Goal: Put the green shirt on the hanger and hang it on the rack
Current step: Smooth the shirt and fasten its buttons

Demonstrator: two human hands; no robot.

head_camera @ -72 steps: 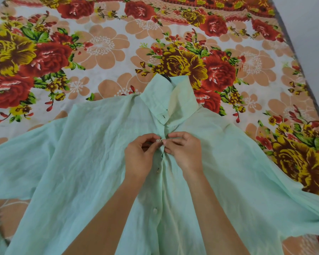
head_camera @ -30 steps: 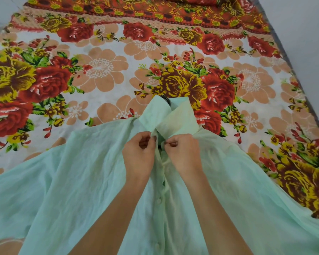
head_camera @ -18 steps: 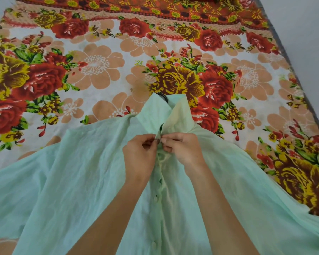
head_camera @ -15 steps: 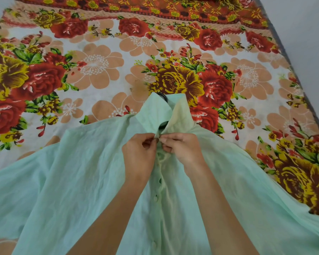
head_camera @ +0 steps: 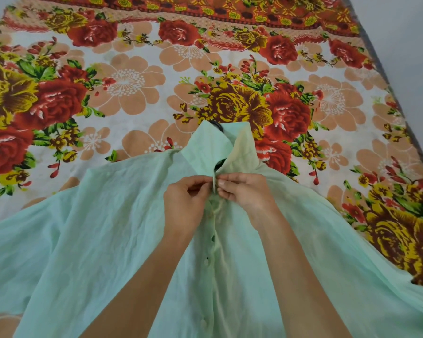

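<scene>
Bed with a floral sheet (head_camera: 132,81) fills the head view, the only one; grey wall (head_camera: 405,45) at far right. Your green shirt (head_camera: 108,228) lies spread front-up on the sheet, sleeves out to both sides, collar (head_camera: 205,147) pointing away from you. The black hanger (head_camera: 216,124) is already inside. Its hook peeks out above the collar and another dark bit shows in the neck opening; the rest is hidden under cloth.

Your left hand (head_camera: 185,206) and right hand (head_camera: 247,193) meet just below the collar. Each grip is clamped on the shirt: left thumb and fingers pinch one front edge, right ones pinch the other, and the edges touch between them. The lower buttons (head_camera: 206,262) down the front look done up.

Step in hand, as I read it: fastening the top button so the shirt won't slip off the hanger. Cannot tell whether that button is through its hole; fingers cover it.

Next: finish the button, let go, take the hook and lift the lot. There is no rack in view, so you will need to turn and find it.
</scene>
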